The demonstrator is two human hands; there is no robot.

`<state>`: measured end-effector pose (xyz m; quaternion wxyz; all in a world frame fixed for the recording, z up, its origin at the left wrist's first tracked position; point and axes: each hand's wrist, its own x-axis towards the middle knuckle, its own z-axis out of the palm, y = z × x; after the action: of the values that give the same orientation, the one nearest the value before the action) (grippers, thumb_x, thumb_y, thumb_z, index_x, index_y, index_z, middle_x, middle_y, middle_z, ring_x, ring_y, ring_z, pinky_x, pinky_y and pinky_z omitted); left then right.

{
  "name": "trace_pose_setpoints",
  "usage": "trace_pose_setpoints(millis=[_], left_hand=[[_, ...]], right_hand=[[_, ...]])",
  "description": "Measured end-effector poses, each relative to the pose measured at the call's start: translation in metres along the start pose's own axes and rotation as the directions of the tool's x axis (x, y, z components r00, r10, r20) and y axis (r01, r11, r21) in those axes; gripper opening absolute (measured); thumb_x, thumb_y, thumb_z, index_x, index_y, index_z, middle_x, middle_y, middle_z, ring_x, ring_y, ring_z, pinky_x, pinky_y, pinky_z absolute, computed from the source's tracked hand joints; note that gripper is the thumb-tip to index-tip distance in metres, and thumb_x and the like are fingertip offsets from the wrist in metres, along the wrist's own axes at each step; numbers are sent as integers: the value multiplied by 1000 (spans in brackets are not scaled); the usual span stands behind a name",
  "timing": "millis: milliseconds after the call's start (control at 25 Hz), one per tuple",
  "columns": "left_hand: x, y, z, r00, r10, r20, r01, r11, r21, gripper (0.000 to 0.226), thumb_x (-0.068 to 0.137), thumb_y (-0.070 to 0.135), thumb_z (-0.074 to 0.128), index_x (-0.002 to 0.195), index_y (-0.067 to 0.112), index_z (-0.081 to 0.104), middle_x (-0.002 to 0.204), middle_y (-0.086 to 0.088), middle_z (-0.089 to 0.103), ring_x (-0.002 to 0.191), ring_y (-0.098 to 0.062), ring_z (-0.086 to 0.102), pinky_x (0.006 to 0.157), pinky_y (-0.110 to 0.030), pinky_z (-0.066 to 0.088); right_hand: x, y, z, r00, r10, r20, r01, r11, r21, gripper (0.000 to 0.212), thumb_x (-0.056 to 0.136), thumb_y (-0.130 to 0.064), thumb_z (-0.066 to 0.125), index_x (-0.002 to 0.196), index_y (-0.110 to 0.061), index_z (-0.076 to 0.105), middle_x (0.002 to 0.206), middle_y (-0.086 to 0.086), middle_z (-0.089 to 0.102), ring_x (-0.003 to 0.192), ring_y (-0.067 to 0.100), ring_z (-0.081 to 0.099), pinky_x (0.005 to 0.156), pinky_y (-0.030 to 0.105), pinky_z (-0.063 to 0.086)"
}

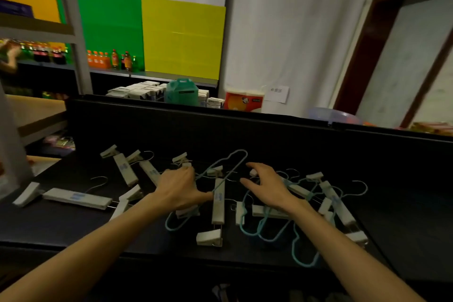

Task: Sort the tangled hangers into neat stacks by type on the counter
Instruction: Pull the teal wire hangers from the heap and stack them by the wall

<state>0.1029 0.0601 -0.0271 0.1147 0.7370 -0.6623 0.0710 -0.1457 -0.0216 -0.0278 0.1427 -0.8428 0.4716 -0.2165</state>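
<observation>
Left hand (180, 187) grip pinching teal wire hanger (221, 163); right hand (266, 185) spread above pile.

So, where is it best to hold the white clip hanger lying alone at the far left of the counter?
Probably grip the white clip hanger at the middle of its flat bar, from above. The bar lies flat and free of the tangle; its clips and thin wire hook look harder to hold.

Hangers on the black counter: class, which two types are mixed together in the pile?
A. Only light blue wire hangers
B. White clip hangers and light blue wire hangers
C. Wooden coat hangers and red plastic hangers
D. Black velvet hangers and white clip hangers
B: white clip hangers with metal hooks lie tangled with light blue wire hangers across the counter.
</observation>
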Motion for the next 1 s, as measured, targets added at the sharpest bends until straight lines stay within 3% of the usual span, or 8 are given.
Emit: trace_pose_setpoints(millis=[160, 360, 520, 720, 800, 920, 1000], left_hand=[[1, 9, 3, 999, 27, -39, -28, 1000, -14, 68, 70, 88, 50, 79, 21, 51, 70, 6, 56, 63, -13, 53, 70, -37, 36], [-8, -4, 8, 999, 27, 37, -20, 981, -192, 74, 70, 87, 53, 106, 22, 56, 102, 4, 56, 84, -15, 57, 75, -36, 52], [-19, -27, -1, 1000, 15, 1, -14, 987, -162, 76, 73, 85, 54, 115, 23, 65, 110, 2, 60, 90, -15, 58, 77, -36, 54], [-9, -28, -7, 997, 63, -49, -69, 989, -129, 82, 69, 92, 42, 105, 23, 70, 92, 8, 61, 73, -9, 57, 66, -33, 55], [-1, -15, -5, 993, 92, -80, -102, 986, -132, 86, 70, 92, 41, 111, 22, 69, 101, 5, 62, 81, -11, 59, 68, -32, 53], [11, 7, 4, 984, 143, -105, -161, 969, -185, 81, 73, 78, 58, 134, 24, 58, 123, 4, 57, 100, -15, 59, 78, -32, 50], [20, 21, 10, 981, 172, -91, -188, 961, -204, 83, 75, 68, 65, 142, 23, 49, 127, 2, 52, 100, -17, 59, 80, -34, 52]], right_hand=[[-16, 0, 3, 1000, 25, -19, -25, 999, -22, 62, 95, -50, 59, 146, -18, 46, 145, 3, 53, 135, 21, 46, 110, 37, 40], [-9, -25, 21, 996, -31, 80, 39, 994, -103, 62, 94, -52, 59, 145, -19, 49, 143, 5, 54, 133, 23, 46, 109, 42, 41], [-5, -39, 32, 997, -65, 43, 70, 989, -129, 58, 93, -46, 63, 143, -19, 49, 139, 5, 58, 129, 23, 52, 105, 40, 45], [-6, -22, 14, 997, 38, -74, -45, 995, -86, 54, 91, -32, 63, 141, -17, 51, 132, 6, 62, 122, 24, 58, 99, 41, 50], [-8, -4, 0, 993, 116, -7, -116, 988, -106, 49, 93, -25, 59, 141, -16, 52, 134, 8, 61, 122, 27, 57, 99, 42, 49], [-11, 23, -23, 980, 164, 115, -145, 976, -160, 48, 94, -13, 52, 143, -15, 50, 144, 9, 53, 132, 27, 49, 106, 41, 43], [-14, 34, -36, 965, 179, 191, -142, 971, -190, 55, 91, -5, 55, 145, -14, 47, 151, 8, 46, 139, 25, 43, 111, 38, 39]])
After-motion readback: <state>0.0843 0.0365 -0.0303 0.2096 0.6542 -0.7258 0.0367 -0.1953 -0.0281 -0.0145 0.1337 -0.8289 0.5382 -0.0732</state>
